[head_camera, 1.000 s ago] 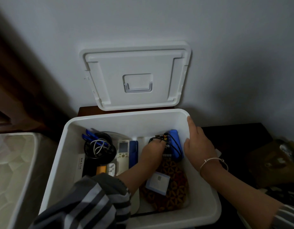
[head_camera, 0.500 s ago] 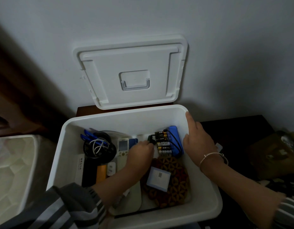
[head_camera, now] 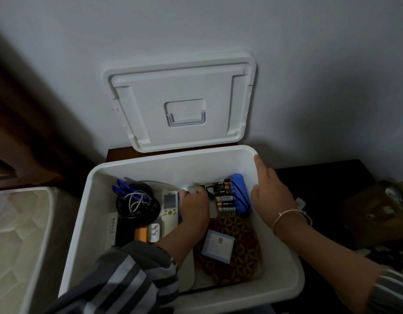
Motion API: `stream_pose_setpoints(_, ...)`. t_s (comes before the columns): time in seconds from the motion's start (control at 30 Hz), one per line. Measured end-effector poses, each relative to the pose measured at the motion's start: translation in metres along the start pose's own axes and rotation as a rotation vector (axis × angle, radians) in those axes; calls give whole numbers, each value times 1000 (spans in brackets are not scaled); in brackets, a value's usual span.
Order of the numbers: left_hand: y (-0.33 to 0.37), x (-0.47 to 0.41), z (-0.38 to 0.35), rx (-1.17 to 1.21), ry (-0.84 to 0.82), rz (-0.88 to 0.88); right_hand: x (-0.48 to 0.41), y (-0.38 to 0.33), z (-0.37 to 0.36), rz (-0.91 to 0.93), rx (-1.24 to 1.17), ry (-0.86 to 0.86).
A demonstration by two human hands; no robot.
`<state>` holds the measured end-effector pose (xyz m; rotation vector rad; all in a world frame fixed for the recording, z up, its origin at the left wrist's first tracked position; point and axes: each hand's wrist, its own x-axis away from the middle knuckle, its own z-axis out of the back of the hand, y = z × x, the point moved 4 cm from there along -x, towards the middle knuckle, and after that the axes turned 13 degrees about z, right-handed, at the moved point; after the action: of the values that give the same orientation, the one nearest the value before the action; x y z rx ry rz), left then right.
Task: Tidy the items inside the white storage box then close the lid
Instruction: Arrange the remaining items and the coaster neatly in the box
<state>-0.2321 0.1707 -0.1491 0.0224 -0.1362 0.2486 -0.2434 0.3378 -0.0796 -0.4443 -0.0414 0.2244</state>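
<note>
White storage box [head_camera: 295, 282] sits on a dark surface, uncovered; nearest inside lies a brown patterned mat [head_camera: 239, 266] with a pale square packet [head_camera: 218, 245] on top. Mid-box, left hand [head_camera: 193, 206] reaches in between the white remote [head_camera: 168, 207] and a row of batteries [head_camera: 225, 201], fingers curled down, whether they hold anything cannot be told; right hand [head_camera: 273, 193] rests straight-fingered on the right rim beside a blue pack [head_camera: 240, 184], cable coil [head_camera: 137, 203] at the left. Farthest, the lid [head_camera: 180, 87] leans upright against the wall.

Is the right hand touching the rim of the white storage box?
Touching. The head view shows the right hand lying over the right rim of the white storage box, forefinger flat along it.
</note>
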Motion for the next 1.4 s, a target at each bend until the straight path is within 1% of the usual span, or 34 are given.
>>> stream_pose_setpoints(0.13,-3,-3,0,-91,55,-29,0,1,0,9,-9,15)
stream_pose_setpoints(0.23,-4,-1,-2,-114,43,-37,-1,1,-1,11,-8,16)
stream_pose_setpoints(0.33,-2,2,8,-100,81,-59,-1,2,0,20,-6,23)
stream_pose_setpoints(0.4,-2,0,13,-88,14,-56,-1,1,0,30,12,23)
stream_pose_setpoints(0.43,-3,-1,13,-87,-57,-43,-1,1,0,33,15,19)
stream_pose_setpoints(0.47,-5,-2,12,-97,-76,-29,-1,1,0,33,14,15)
stream_pose_setpoints(0.53,-14,-3,17,-75,-65,-19,0,1,0,34,19,9)
stream_pose_setpoints(0.63,-32,6,38,29,-53,16,1,-1,4,60,38,25)
stream_pose_setpoints(0.73,-57,19,61,248,-81,83,8,-10,15,154,84,154)
stream_pose_setpoints(0.83,-86,42,78,465,-73,144,19,-22,32,333,182,362)
stream_pose_setpoints(0.9,-108,60,84,587,-11,191,29,-37,37,510,218,418)
stream_pose_setpoints(0.93,-118,69,86,627,26,214,35,-46,34,601,208,383)
stream_pose_setpoints(0.97,-127,77,87,663,58,239,41,-56,28,676,190,300)
stream_pose_setpoints(1.0,-134,85,86,695,81,265,47,-64,16,722,175,165)
stream_pose_setpoints(1.03,-140,92,84,721,99,295,52,-71,1,730,169,-16)
stream_pose_setpoints(1.1,-149,105,82,763,134,354,60,-75,-35,626,193,-405)
stream_pose_setpoints(1.13,-152,111,80,786,154,376,63,-73,-50,554,217,-543)
stream_pose_setpoints(1.17,-155,117,80,806,174,391,63,-72,-61,504,256,-628)
stream_pose_setpoints(1.27,-163,132,80,803,227,421,57,-73,-77,448,380,-700)
stream_pose_setpoints(1.4,-172,141,78,836,261,439,56,-76,-88,394,442,-708)
